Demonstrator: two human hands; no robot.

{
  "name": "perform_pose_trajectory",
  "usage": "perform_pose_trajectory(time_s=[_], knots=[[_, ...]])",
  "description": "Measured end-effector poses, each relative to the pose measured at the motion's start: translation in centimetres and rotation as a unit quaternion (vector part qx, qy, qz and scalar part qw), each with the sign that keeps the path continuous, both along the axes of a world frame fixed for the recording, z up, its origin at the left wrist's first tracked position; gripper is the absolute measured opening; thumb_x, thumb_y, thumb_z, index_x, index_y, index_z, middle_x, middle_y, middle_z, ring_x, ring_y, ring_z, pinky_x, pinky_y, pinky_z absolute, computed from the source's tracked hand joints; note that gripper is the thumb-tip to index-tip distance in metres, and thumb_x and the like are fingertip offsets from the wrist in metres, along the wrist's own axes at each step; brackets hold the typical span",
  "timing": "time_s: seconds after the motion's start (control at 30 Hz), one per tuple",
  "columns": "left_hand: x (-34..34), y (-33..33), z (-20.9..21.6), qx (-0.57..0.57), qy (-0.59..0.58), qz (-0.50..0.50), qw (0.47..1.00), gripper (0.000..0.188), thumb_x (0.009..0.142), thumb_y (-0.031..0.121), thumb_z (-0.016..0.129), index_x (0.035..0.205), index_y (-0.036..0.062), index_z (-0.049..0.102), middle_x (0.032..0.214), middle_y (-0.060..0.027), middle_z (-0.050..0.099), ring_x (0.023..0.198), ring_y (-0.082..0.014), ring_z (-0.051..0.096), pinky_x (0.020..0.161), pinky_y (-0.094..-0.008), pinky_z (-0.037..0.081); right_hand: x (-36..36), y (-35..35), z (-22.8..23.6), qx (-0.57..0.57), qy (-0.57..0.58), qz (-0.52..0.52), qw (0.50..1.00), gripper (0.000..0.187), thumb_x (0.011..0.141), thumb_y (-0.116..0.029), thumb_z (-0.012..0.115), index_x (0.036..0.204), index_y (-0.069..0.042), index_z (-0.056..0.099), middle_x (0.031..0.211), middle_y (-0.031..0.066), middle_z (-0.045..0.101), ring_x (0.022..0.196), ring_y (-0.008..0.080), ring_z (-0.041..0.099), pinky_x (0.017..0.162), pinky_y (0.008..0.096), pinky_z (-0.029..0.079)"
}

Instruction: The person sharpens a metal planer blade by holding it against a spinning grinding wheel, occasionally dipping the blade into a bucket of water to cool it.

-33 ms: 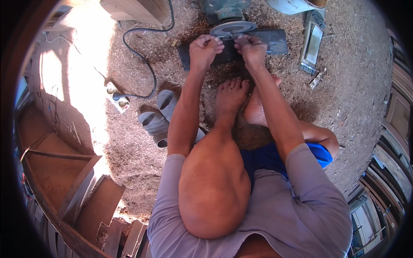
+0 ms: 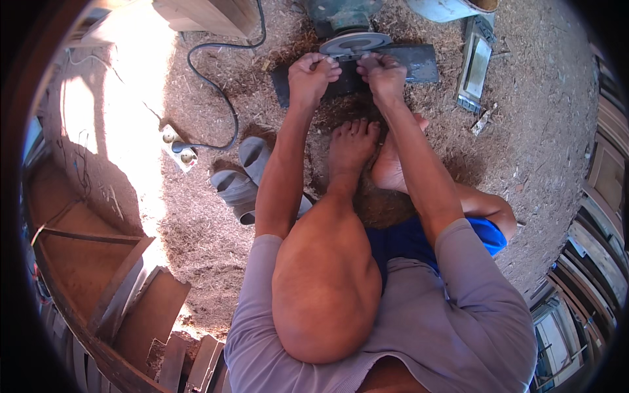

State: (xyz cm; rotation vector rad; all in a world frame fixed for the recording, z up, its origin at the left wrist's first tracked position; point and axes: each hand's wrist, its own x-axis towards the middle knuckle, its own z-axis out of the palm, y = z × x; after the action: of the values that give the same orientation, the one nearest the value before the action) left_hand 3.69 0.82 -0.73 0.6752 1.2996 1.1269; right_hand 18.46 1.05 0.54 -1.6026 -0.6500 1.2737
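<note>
A bench grinder with a greenish body (image 2: 341, 14) stands on the ground at the far middle, its round grey grinding wheel (image 2: 356, 43) facing me. Just in front of the wheel, a narrow grey strip (image 2: 348, 57), apparently metal, spans the gap between my hands. My left hand (image 2: 313, 75) pinches its left end with curled fingers. At the other end my right hand (image 2: 383, 73) is closed in a similar grip, thumb on top. The strip's exact kind is too small to tell, and the fingers hide its ends. Under both hands lies a dark flat board (image 2: 422, 63).
Left of me lie a power strip (image 2: 178, 149) with a black cord (image 2: 226, 98) plugged in, and grey slippers (image 2: 236, 187). Far right are a long metal tool (image 2: 475, 65) and a whitish bucket (image 2: 449, 8). Wooden boards (image 2: 147, 321) stand at the lower left. My bare feet (image 2: 354, 147) are close by.
</note>
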Motion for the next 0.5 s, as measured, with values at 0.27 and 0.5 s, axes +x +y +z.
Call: perform_pose_trajectory(time_s=[0.27, 0.5], knots=[[0.11, 0.27, -0.23, -0.007, 0.006, -0.024, 1.000, 0.016, 0.090, 0.008, 0.063, 0.095, -0.0063, 0.059, 0.089, -0.0157, 0.067, 0.076, -0.0195, 0.068, 0.067, -0.0281, 0.058, 0.30, -0.11, -0.03, -0.001, 0.030, -0.019, 0.999, 0.011, 0.087, -0.004, 0.063, 0.092, 0.005, 0.063, 0.079, 0.0095, 0.069, 0.060, 0.0121, 0.064, 0.051, 0.0214, 0.050], [0.24, 0.49, -0.29, -0.015, 0.024, -0.041, 0.999, 0.017, 0.090, 0.009, 0.063, 0.097, -0.0063, 0.059, 0.090, -0.0153, 0.068, 0.075, -0.0189, 0.068, 0.066, -0.0274, 0.057, 0.44, -0.28, 0.17, -0.001, 0.044, -0.030, 0.999, 0.009, 0.087, -0.004, 0.063, 0.091, 0.005, 0.063, 0.080, 0.0089, 0.068, 0.063, 0.0131, 0.065, 0.052, 0.0223, 0.051]])
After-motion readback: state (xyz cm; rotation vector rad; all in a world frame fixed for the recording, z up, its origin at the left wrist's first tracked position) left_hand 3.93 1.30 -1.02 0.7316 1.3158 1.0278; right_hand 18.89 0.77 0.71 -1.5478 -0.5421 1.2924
